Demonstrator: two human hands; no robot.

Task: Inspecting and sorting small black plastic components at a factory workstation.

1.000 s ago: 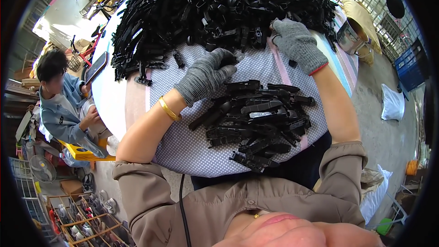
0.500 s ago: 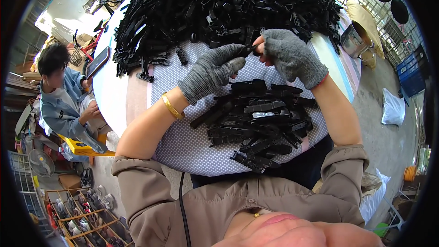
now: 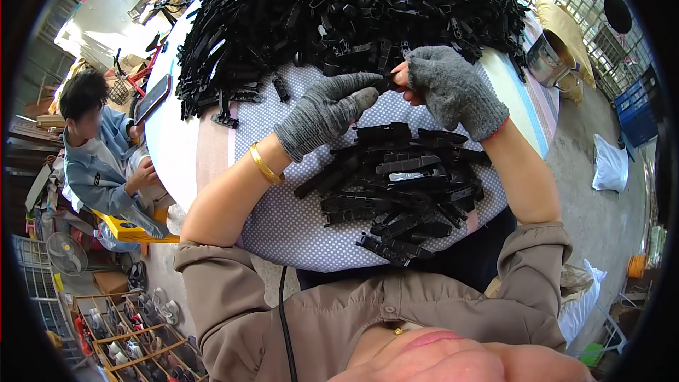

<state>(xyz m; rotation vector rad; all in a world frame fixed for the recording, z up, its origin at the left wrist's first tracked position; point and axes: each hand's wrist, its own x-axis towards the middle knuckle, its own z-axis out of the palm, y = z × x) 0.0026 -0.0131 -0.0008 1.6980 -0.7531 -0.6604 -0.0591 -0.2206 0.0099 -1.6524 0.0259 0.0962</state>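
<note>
Between my gloved fingertips is a small black plastic part [image 3: 384,85], held over the table between two heaps. My left hand [image 3: 327,108], in a grey knit glove, pinches its left end between thumb and forefinger. At its right end, my right hand [image 3: 450,85] grips with bare fingertips poking out of a fingerless grey glove. Much of the part is hidden by the fingers, so its exact kind does not show. Nearer me lies a smaller pile of long black plastic parts [image 3: 417,164]. Beyond my hands rises a big heap of similar black pieces [image 3: 339,7].
The round table [image 3: 276,244] wears a dotted, striped cloth. A metal pot [image 3: 548,60] stands at its right edge. At left, a person [image 3: 106,148] sits by a tablet [image 3: 153,97]. A shoe rack [image 3: 138,336] and fan [image 3: 67,253] stand lower left.
My fingers have shifted slightly around the black part, the left thumb and forefinger closing over more of it. Both piles look unchanged.
</note>
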